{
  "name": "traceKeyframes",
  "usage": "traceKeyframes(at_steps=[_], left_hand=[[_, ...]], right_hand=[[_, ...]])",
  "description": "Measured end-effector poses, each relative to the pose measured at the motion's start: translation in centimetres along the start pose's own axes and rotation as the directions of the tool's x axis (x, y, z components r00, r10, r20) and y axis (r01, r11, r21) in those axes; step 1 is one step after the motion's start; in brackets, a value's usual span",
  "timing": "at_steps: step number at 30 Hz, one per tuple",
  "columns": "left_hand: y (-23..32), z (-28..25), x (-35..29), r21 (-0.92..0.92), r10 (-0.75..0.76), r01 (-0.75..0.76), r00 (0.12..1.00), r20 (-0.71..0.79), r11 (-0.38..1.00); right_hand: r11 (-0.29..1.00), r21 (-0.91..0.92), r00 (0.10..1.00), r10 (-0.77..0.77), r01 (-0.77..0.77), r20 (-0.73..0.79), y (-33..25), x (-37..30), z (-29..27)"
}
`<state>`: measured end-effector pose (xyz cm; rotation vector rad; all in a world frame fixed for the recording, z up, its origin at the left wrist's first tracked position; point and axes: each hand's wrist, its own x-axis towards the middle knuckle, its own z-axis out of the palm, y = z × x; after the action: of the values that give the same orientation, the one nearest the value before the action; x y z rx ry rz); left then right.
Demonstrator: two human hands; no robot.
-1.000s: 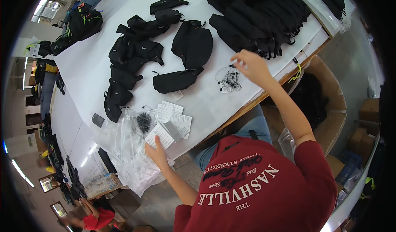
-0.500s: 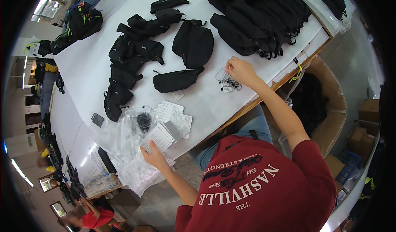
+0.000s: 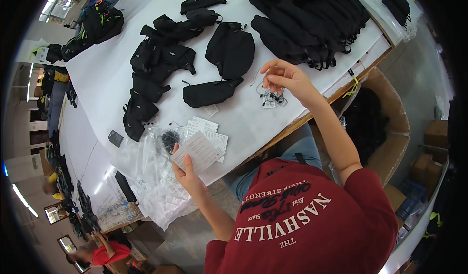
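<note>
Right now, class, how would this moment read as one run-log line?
left hand: holds white card | right hand: at black cords, contact unclear | table: black bags

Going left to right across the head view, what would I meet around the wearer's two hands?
Small dark packet → left hand holding a printed card → large black bag → right hand → cardboard box.

- Left hand (image 3: 189, 177): reached forward and to the left, thumb laid over the top, fingers gripping beneath.
- Left forearm (image 3: 215, 214): slants up and leftward from beside the torso.
- Right hand (image 3: 290, 80): farther forward, fingers pointing left and loosely curled, thumb near the index finger.
- Right forearm (image 3: 334, 132): bare, angled forward and inward to the wrist.
</note>
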<state>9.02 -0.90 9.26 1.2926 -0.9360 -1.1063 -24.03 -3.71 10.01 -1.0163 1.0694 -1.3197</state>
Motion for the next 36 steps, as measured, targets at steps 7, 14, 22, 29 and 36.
traceKeyframes(at_steps=[7, 14, 22, 29, 36], left_hand=[[-1.0, 1.5, -0.6, -0.057, -0.107, 0.12, 0.976, 0.188, 0.991], [-1.6, 1.8, -0.6, -0.068, -0.16, 0.18, 0.959, 0.235, 0.981], [-2.9, 1.9, -0.9, 0.013, -0.174, 0.178, 0.94, 0.293, 0.984], [-3.1, 3.6, -1.7, 0.069, -0.192, 0.179, 0.888, 0.419, 0.981], [-3.4, 6.1, -2.8, -0.041, -0.12, 0.173, 0.816, 0.565, 0.984]], right_hand=[[0.643, -0.677, 0.933, 0.285, -0.357, -0.221, 5.0, -4.5, -5.5], [0.289, -0.765, 0.804, 0.032, -0.576, -0.593, 7.6, -6.1, -11.5], [0.322, -0.906, 0.926, -0.167, -0.274, -0.339, 8.6, -3.8, -8.0], [0.193, -0.97, 0.987, -0.03, -0.151, -0.159, 9.8, -1.7, -7.9], [0.717, -0.697, 0.965, -0.17, -0.019, -0.201, 2.5, -4.3, -0.6]])
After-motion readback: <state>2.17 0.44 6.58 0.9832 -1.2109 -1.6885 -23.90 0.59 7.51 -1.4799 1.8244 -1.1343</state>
